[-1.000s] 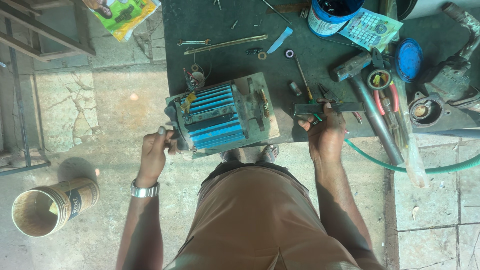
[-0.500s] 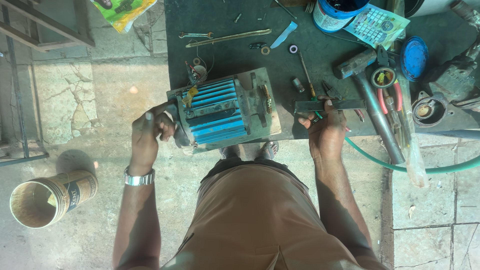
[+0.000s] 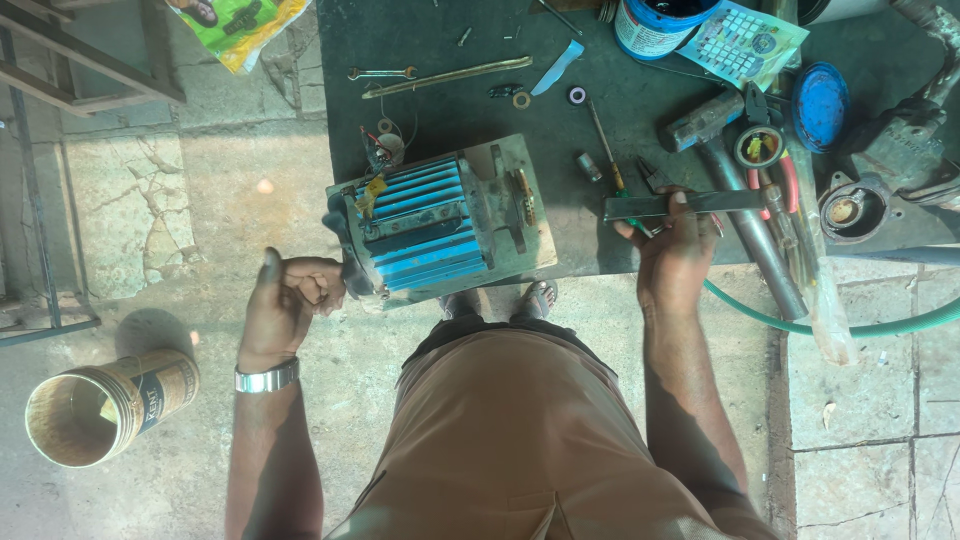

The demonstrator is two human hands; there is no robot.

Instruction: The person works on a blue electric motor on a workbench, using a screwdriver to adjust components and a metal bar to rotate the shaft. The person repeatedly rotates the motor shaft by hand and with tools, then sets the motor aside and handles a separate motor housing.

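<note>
A blue finned electric motor [image 3: 432, 222] on a grey base lies at the front edge of a dark workbench [image 3: 450, 40]. My left hand [image 3: 290, 300] grips the motor's left end, thumb raised, with a metal watch on the wrist. My right hand [image 3: 675, 240] holds a flat grey metal bar [image 3: 690, 204] level over the bench, right of the motor. A green-handled tool sits partly under that hand.
On the bench lie a long rod [image 3: 450, 77], a wrench [image 3: 380, 72], a hammer [image 3: 705, 118], red pliers [image 3: 785, 180], a blue lid [image 3: 820, 105] and a paint tin [image 3: 660, 25]. A green hose [image 3: 850, 325] curves at right. An open can [image 3: 100, 405] lies on the floor.
My left hand has slid down and in along the motor's left end, fingers curling. The right hand keeps the metal bar in about the same place.
</note>
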